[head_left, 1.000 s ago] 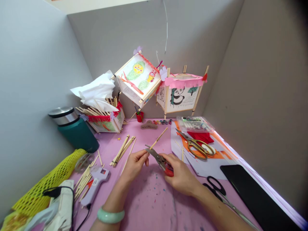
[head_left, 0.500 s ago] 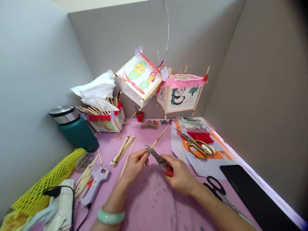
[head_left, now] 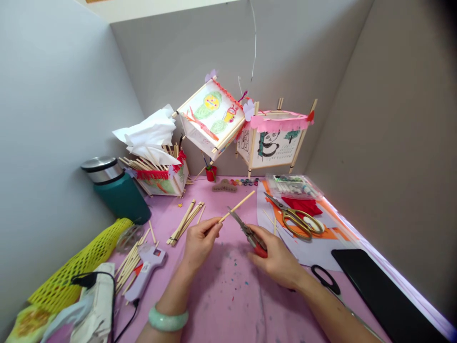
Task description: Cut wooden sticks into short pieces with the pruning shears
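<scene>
Pinched between the thumb and fingers of my left hand (head_left: 200, 244) is a thin wooden stick (head_left: 245, 199), pointing up and to the right. My right hand (head_left: 277, 255) is closed around red-handled pruning shears (head_left: 246, 230). Their blades meet the stick a short way beyond my left fingertips; whether they grip or only cross it I cannot tell. Behind my left hand lie bundles of sticks (head_left: 185, 222) bound with black ties. Gold-handled scissors (head_left: 298, 221) rest on paper sheets beyond my right hand, and black-handled scissors (head_left: 325, 280) lie partly hidden by my right forearm.
At the left are a purple glue gun (head_left: 146, 271), loose sticks, a power strip (head_left: 100, 300), yellow netting (head_left: 78, 267) and a teal bottle (head_left: 123, 195). Decorated paper lanterns (head_left: 212, 114) stand or hang at the back. A black phone-like slab (head_left: 378, 290) lies at the right.
The shears' blades have shifted away from my left fingertips to a point farther along the stick. The stick now leans lower toward the right. The whole view has moved slightly.
</scene>
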The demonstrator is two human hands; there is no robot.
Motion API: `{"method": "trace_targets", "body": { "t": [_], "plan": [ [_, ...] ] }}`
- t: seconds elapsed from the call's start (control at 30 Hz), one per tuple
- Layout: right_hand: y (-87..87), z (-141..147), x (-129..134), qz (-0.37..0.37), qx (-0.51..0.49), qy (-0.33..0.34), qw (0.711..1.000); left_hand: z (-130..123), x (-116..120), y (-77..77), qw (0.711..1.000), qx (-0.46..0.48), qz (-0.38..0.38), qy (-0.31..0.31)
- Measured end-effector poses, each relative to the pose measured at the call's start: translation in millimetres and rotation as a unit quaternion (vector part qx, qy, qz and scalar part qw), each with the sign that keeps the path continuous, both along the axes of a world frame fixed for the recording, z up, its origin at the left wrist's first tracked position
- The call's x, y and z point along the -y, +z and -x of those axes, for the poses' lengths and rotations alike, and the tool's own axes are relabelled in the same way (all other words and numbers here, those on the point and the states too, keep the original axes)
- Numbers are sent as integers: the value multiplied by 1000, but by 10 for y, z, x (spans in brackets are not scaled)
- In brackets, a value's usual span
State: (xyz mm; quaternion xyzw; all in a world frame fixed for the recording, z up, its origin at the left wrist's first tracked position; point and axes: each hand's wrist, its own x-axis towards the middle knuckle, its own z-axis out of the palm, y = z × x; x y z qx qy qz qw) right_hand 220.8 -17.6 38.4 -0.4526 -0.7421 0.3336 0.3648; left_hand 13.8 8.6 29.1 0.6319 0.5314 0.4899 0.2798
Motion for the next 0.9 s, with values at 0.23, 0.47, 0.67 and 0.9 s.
{"method": "trace_targets", "body": {
  "t": [0.23, 0.47, 0.67, 0.9],
  "plan": [
    [15, 25, 25, 58, 1, -3, 998, -22, 18, 4, 1000, -24, -21, -2],
    [87, -15, 26, 188, -120, 69, 972, -9, 29, 0, 999, -26, -42, -4],
    [114, -48, -24, 298, -235, 119, 917, -10, 30, -14, 999, -16, -51, -3],
    [-63, -17, -20, 418, -399, 206, 790, -3, -2, 8, 996, 82, -28, -5]
  ]
}}
